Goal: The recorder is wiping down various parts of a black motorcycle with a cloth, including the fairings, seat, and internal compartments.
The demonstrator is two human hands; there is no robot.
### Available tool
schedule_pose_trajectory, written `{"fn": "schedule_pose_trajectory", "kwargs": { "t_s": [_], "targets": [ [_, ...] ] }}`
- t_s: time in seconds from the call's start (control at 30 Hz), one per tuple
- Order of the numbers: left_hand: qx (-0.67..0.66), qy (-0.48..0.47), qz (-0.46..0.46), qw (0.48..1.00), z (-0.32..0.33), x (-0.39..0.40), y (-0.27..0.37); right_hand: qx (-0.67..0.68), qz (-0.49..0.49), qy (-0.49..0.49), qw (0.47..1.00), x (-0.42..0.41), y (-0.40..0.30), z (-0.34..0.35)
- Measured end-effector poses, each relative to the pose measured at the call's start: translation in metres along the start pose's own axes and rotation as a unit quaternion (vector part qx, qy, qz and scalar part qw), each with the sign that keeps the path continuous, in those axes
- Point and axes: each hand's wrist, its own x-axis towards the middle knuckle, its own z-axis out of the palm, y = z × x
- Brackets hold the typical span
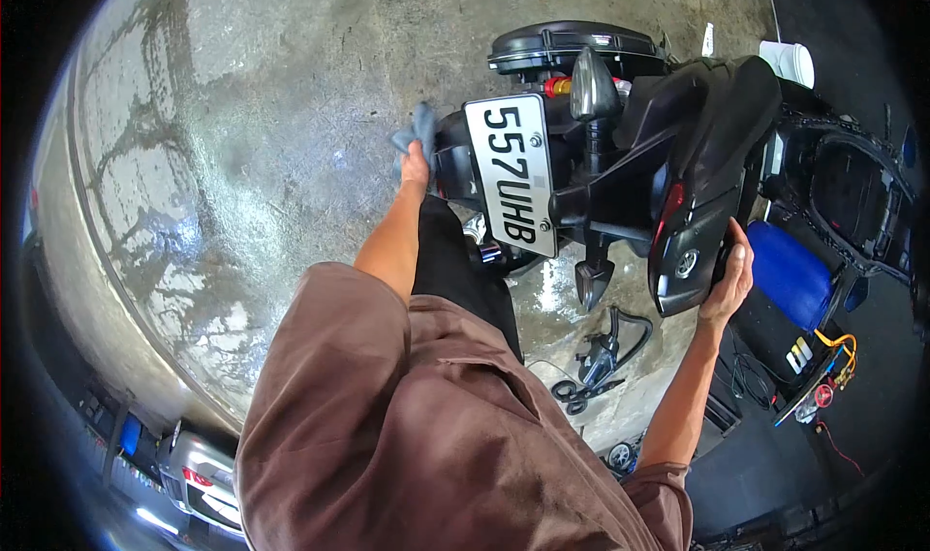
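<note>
My left hand (415, 167) holds a crumpled blue-grey cloth (420, 131) beside the black rear mudguard (455, 160) of a motor scooter. My right hand (729, 282) grips the side edge of the scooter's dark tail section (686, 238), its fingertips partly hidden behind the bodywork. A white licence plate (508, 180) bearing writing is bolted between the mudguard and the tail. Two turn signals stick out on stalks, one with a smoky lens (594, 89) and another lower down (594, 282). A red-and-gold shock absorber (558, 86) shows beside a black ribbed housing (577, 48).
Stained concrete floor (327, 78) spreads to the left, partly wet-looking. A black handheld tool with a hose (601, 358) lies near my right side. Beyond the scooter are a white bucket (790, 64), a blue padded object (788, 275) and orange hoses (839, 342). A silver car (200, 471) stands behind.
</note>
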Motion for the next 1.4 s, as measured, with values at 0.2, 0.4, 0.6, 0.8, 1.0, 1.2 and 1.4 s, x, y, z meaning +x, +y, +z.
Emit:
{"fn": "schedule_pose_trajectory", "kwargs": {
  "t_s": [0.2,0.4,0.6,0.8,1.0,1.2,1.4],
  "targets": [
    [-0.259,0.106,-0.182,0.943,0.039,-0.081,-0.025,-0.028,-0.017,0.01,0.999,0.0,-0.002,-0.001],
    [-0.37,-0.255,-0.246,0.859,0.025,-0.208,0.04,0.032,-0.026,0.043,0.998,-0.003,-0.003,-0.001],
    [-0.238,-0.344,-0.114,0.901,-0.058,-0.159,0.017,0.218,-0.122,0.124,0.96,-0.06,-0.05,-0.03],
    [0.053,-0.1,0.026,0.993,-0.069,-0.204,-0.016,0.607,-0.304,-0.315,0.663,-0.229,-0.121,-0.099],
    [-0.073,-0.297,0.002,0.952,-0.013,-0.28,-0.047,0.484,-0.323,-0.211,0.785,-0.36,-0.075,-0.197],
    [-0.113,-0.471,0.027,0.874,0.077,-0.402,-0.004,0.376,-0.304,-0.146,0.863,-0.409,-0.024,-0.235],
    [-0.285,-0.525,0.062,0.8,0.105,-0.469,0.076,0.284,-0.274,-0.129,0.91,-0.389,0.03,-0.265]
  ]
}}
